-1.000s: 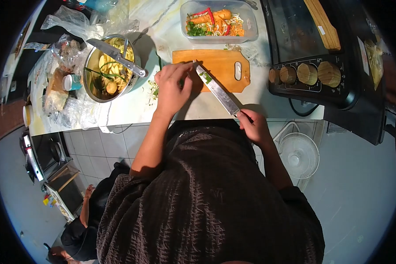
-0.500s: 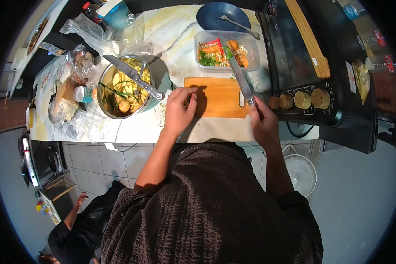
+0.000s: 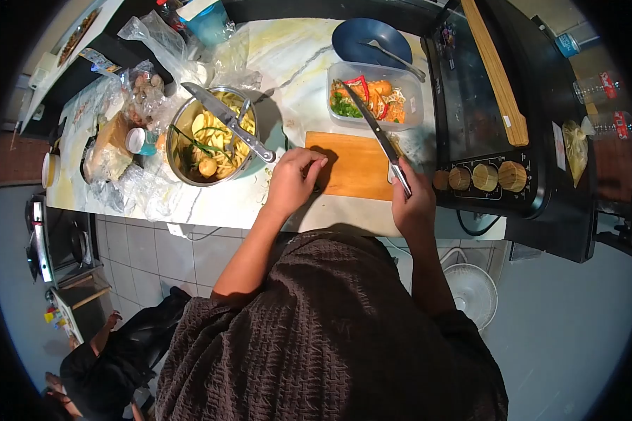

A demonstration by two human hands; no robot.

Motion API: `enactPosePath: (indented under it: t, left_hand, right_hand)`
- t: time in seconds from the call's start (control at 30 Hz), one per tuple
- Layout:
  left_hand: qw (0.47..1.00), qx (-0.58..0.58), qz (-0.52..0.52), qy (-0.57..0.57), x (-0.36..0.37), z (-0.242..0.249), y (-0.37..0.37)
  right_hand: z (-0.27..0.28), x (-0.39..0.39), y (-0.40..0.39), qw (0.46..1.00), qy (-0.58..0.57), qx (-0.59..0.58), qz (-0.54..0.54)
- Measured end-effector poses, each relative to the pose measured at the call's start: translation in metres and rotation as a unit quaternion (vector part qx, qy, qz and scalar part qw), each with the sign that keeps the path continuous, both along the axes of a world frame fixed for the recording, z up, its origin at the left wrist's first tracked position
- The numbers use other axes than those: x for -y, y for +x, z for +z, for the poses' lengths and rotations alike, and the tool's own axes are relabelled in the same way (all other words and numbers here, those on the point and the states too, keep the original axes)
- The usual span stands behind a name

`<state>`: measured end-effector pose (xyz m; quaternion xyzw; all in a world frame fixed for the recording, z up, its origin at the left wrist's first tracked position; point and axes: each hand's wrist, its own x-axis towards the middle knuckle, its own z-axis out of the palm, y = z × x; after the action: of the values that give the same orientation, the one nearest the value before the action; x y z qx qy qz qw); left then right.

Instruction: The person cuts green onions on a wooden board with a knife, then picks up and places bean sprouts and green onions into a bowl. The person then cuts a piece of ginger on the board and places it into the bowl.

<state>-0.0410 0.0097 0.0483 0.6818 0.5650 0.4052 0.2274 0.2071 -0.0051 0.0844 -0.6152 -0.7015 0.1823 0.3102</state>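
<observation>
While under the knife (image 3: 374, 128), container (image 3: 416, 105) beside plate (image 3: 351, 36).

Dark-handled steel knife (image 3: 364, 112), tilted, tip toward 11 o'clock, over clear plastic container (image 3: 416, 93) of orange, red, green food (image 3: 372, 98); tan wooden board (image 3: 349, 165) flat, container's 7 o'clock.

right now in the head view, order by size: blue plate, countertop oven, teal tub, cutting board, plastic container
Countertop oven
Cutting board and plastic container: too alike to rank
Blue plate
Teal tub
</observation>
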Motion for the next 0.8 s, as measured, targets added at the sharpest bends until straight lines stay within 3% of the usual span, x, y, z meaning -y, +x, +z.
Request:
enactPosePath:
  t: [0.17, 0.23, 0.27, 0.37, 0.53, 0.63, 0.8]
  left_hand:
    - [0.998, 0.010, 0.046, -0.040, 0.005, -0.003, 0.003]
    - [0.996, 0.016, 0.077, -0.052, 0.006, -0.003, 0.004]
    - [0.995, 0.013, 0.080, -0.055, 0.009, -0.003, 0.004]
    - [0.989, 0.021, 0.124, -0.075, 0.014, 0.000, 0.004]
    - [0.970, -0.010, 0.204, -0.132, 0.029, -0.003, 0.010]
    - [0.978, 0.011, 0.198, -0.065, 0.037, -0.004, 0.017]
    - [0.972, 0.015, 0.223, -0.069, 0.053, -0.004, 0.024]
  right_hand:
    - [-0.011, 0.017, 0.008, 0.994, 0.041, -0.097, -0.019]
    - [-0.016, 0.034, 0.017, 0.972, -0.077, -0.209, -0.075]
    - [-0.019, 0.043, 0.022, 0.971, -0.081, -0.211, -0.074]
    - [-0.037, 0.055, 0.042, 0.995, -0.075, -0.069, -0.001]
    - [-0.051, 0.039, 0.045, 0.993, -0.089, -0.071, 0.037]
    - [-0.051, 0.023, 0.035, 0.997, -0.043, -0.025, 0.065]
    - [-0.057, 0.000, 0.032, 0.992, -0.028, 0.017, 0.121]
